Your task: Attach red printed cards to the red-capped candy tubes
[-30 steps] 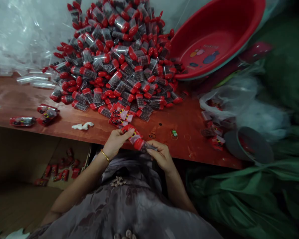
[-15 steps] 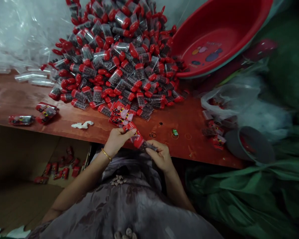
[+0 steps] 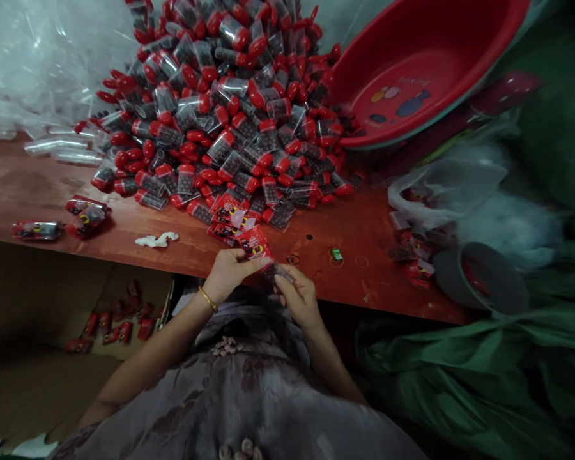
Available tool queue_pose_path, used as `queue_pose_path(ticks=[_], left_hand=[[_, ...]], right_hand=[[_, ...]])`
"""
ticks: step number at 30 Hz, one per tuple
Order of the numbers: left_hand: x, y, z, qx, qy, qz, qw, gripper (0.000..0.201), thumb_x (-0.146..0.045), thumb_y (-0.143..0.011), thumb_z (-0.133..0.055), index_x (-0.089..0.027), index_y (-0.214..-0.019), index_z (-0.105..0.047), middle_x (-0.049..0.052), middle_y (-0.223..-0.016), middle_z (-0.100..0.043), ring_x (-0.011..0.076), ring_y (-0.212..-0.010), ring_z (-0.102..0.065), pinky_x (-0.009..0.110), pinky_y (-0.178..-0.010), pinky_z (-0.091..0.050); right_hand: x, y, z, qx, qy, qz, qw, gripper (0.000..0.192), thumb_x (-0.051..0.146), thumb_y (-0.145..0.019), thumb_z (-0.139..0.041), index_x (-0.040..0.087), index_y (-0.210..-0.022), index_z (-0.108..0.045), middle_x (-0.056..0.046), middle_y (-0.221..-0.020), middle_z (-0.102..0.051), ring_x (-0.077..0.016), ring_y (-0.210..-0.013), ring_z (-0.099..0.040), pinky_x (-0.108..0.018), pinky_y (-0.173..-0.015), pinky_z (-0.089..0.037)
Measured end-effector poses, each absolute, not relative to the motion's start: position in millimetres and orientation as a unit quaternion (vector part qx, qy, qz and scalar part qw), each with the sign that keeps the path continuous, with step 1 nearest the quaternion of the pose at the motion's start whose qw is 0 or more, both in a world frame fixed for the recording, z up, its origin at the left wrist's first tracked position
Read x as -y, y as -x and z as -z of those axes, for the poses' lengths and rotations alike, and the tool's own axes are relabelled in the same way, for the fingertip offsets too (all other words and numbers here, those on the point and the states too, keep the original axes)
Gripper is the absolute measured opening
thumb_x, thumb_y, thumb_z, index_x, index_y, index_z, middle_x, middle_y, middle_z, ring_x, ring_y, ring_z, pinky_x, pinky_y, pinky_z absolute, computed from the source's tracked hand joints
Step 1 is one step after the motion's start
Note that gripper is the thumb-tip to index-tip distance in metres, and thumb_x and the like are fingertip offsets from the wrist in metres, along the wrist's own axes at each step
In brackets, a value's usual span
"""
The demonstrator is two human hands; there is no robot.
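Head view, looking down at the near edge of a reddish-brown surface point(image 3: 76, 230). The left hand point(image 3: 230, 271), a gold bangle point(image 3: 205, 298) at its wrist, is closed on a red printed sleeve point(image 3: 253, 244), pinching it between thumb and fingers. The right hand point(image 3: 297, 295) is closed on the clear end of a small capped tube point(image 3: 280, 273), which lies at the sleeve's lower end, so that sleeve and tube meet between the two hands. Both are held just above the surface edge, in front of the person's patterned grey garment point(image 3: 249, 396).

Directly behind the hands lies a small stack of further red sleeves point(image 3: 230, 214), touching the foot of a large heap of clear tubes with red caps point(image 3: 230, 108). To the right of the heap, a red basin point(image 3: 421, 70) leans tilted on its rim. Near the left edge of the surface lie three sleeved tubes point(image 3: 79, 214), and a white scrap point(image 3: 156, 241) rests between them and the hands. A small green item point(image 3: 335, 254) lies right of the hands. Below the surface at left, an open cardboard box point(image 3: 38, 300) contains several red pieces point(image 3: 119, 329). Green cloth point(image 3: 460, 370) fills the lower right; crumpled clear plastic point(image 3: 29, 57) fills the upper left.
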State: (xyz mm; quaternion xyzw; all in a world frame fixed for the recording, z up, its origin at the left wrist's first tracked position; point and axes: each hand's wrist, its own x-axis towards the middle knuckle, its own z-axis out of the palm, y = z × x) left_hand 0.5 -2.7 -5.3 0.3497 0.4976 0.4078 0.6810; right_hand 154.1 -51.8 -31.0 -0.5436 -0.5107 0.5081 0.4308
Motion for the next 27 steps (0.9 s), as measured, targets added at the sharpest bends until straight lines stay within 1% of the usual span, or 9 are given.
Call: queue_pose_path(ticks=[4,8,10,13,15,18,20,24,27], left_hand=[[4.8,-5.7,7.4,-0.509,-0.297,-0.434,0.681,0.034,-0.035,-0.045,-0.084,-0.012,-0.067,-0.072,0.001,-0.065,-0.069,0.0107,-0.057,-0.055,0.023,-0.060,-0.045],[10.6,-13.7,10.2,-0.490,-0.238,-0.471,0.694,0.035,-0.034,-0.043,-0.085,-0.013,-0.068,-0.070,0.000,-0.065,-0.068,0.0093,-0.057,-0.056,0.023,-0.062,-0.046],[14.4,-18.2,12.4,-0.468,-0.221,-0.463,0.719,0.037,-0.035,-0.044,-0.085,-0.012,-0.068,-0.070,0.001,-0.064,-0.068,0.0091,-0.057,-0.056,0.023,-0.062,-0.045],[18.7,-22.4,14.6,-0.451,-0.218,-0.452,0.738,0.039,-0.036,-0.044,-0.085,-0.011,-0.070,-0.070,0.002,-0.065,-0.068,0.0097,-0.058,-0.057,0.023,-0.063,-0.046],[19.0,-21.5,13.7,-0.447,-0.238,-0.461,0.728,0.038,-0.038,-0.047,-0.084,-0.011,-0.071,-0.071,0.002,-0.066,-0.068,0.0098,-0.060,-0.057,0.023,-0.065,-0.046],[16.7,-16.5,10.8,-0.445,-0.280,-0.485,0.699,0.035,-0.045,-0.058,-0.076,-0.011,-0.069,-0.071,0.001,-0.065,-0.067,0.0089,-0.060,-0.056,0.022,-0.065,-0.046],[15.7,-13.8,10.5,-0.451,-0.303,-0.494,0.679,0.035,-0.047,-0.063,-0.073,-0.012,-0.069,-0.070,0.001,-0.064,-0.066,0.0084,-0.059,-0.055,0.021,-0.063,-0.045],[18.8,-14.4,15.2,-0.444,-0.346,-0.468,0.682,0.032,-0.043,-0.064,-0.073,-0.012,-0.069,-0.069,0.000,-0.058,-0.063,0.0091,-0.053,-0.053,0.021,-0.055,-0.045],[20.6,-16.3,16.7,-0.437,-0.324,-0.470,0.695,0.035,-0.045,-0.063,-0.073,-0.011,-0.072,-0.069,-0.001,-0.053,-0.059,0.0080,-0.047,-0.050,0.021,-0.048,-0.043]], right_hand=[[56.1,-143.8,40.3,0.499,0.557,-0.481,0.458,0.028,0.044,-0.086,-0.049,0.019,-0.096,-0.058,0.005,-0.061,-0.049,-0.0057,-0.041,-0.037,-0.019,-0.040,-0.033],[58.6,-136.7,46.8,0.502,0.558,-0.466,0.469,0.027,0.044,-0.088,-0.047,0.020,-0.091,-0.057,0.005,-0.060,-0.049,-0.0066,-0.043,-0.039,-0.020,-0.042,-0.034],[57.5,-134.9,48.0,0.490,0.551,-0.479,0.476,0.029,0.046,-0.088,-0.044,0.020,-0.091,-0.056,0.005,-0.058,-0.049,-0.0070,-0.043,-0.039,-0.020,-0.041,-0.033],[55.6,-133.7,47.2,0.483,0.557,-0.463,0.492,0.030,0.049,-0.087,-0.046,0.020,-0.091,-0.056,0.004,-0.060,-0.050,-0.0076,-0.045,-0.041,-0.019,-0.040,-0.033],[55.4,-133.2,44.9,0.479,0.555,-0.470,0.492,0.030,0.049,-0.087,-0.046,0.021,-0.090,-0.055,0.004,-0.060,-0.050,-0.0072,-0.044,-0.040,-0.019,-0.039,-0.032],[56.0,-132.5,40.0,0.464,0.537,-0.511,0.485,0.029,0.049,-0.088,-0.044,0.021,-0.088,-0.053,0.006,-0.059,-0.049,-0.0054,-0.040,-0.036,-0.018,-0.036,-0.028],[55.2,-132.4,37.1,0.462,0.524,-0.530,0.480,0.030,0.050,-0.088,-0.045,0.021,-0.088,-0.052,0.006,-0.060,-0.048,-0.0044,-0.038,-0.035,-0.018,-0.035,-0.027],[49.9,-132.4,34.5,0.474,0.524,-0.522,0.477,0.030,0.050,-0.088,-0.045,0.021,-0.089,-0.051,0.008,-0.058,-0.046,-0.0041,-0.037,-0.035,-0.018,-0.034,-0.028],[47.0,-129.8,34.2,0.506,0.523,-0.506,0.464,0.029,0.048,-0.088,-0.046,0.020,-0.091,-0.052,0.006,-0.059,-0.047,-0.0049,-0.040,-0.038,-0.018,-0.037,-0.031]])
